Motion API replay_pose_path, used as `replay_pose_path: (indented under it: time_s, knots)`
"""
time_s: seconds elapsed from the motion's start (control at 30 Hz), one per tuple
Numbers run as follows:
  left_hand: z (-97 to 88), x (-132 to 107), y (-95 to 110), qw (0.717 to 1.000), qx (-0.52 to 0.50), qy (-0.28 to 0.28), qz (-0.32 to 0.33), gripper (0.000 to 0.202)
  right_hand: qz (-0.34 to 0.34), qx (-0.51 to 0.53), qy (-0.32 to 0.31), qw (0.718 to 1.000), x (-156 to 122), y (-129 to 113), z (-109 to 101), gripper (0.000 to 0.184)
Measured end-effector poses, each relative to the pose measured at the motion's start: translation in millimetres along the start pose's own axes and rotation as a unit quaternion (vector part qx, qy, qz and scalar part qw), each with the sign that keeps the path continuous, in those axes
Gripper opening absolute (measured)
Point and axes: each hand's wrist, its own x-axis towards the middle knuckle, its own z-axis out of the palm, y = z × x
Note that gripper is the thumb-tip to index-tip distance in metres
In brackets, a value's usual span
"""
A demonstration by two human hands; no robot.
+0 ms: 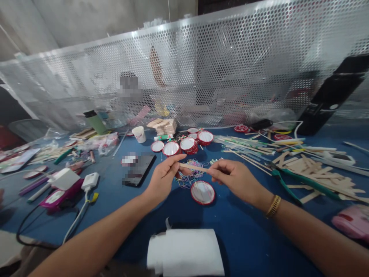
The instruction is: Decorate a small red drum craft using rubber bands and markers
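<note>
While my left hand (165, 177) pinches one end of a wooden stick (193, 167) between thumb and fingertips, my right hand (232, 176) pinches the other end the same way. The stick lies roughly level between them, above the blue table (248, 231). A gold bracelet (273, 206) sits on my right wrist.

Just under the stick, at 6 o'clock, a red-rimmed round lid (202, 192) lies flat on the table. Touching its far edge is a loose tangle of coloured rubber bands (188, 177), partly hidden behind my fingers.

At 12 o'clock from the stick, a row of more red-rimmed lids (187, 145) lies close together, and a white paper cup (140, 134) stands beyond them at 11 o'clock. At 9 o'clock, near my left hand, a dark phone (140, 171) lies face up. Farther out the same way are a white charger (90, 181) with its cable and a green bottle (95, 121).

At 3 o'clock, green-handled pliers (291, 184) lie beside a scattered pile of flat wooden sticks (314, 169). A pink object (351, 221) that I cannot identify sits at 4 o'clock near the table edge. At 6 o'clock, closest to me, lies a white sheet (186, 252). A perforated metal screen (230, 57) closes off the far side of the table.
</note>
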Motion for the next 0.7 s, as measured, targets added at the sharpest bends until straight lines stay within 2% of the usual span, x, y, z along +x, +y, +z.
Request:
replay_pose_path:
  time_s: [0.13,0.4,0.53,0.7]
  knots:
    - [0.9,-0.9,1.4,0.999,-0.031,-0.01,-0.015,0.033,-0.007,-0.009,-0.011,1.0,-0.1,-0.6,-0.3,0.025]
    - [3.6,1.0,4.1,0.995,-0.073,0.009,-0.07,0.022,-0.026,-0.022,-0.035,0.999,-1.2,-6.3,2.8,0.024]
    - [3.2,2.6,2.8,0.997,-0.016,0.007,-0.069,0.021,-0.043,-0.064,-0.017,0.997,-4.1,-9.6,3.4,0.022]
    - [0.8,-0.4,5.4,0.993,0.106,-0.046,-0.003,0.02,-0.075,-0.141,-0.027,0.987,-12.3,-15.7,7.1,0.018]
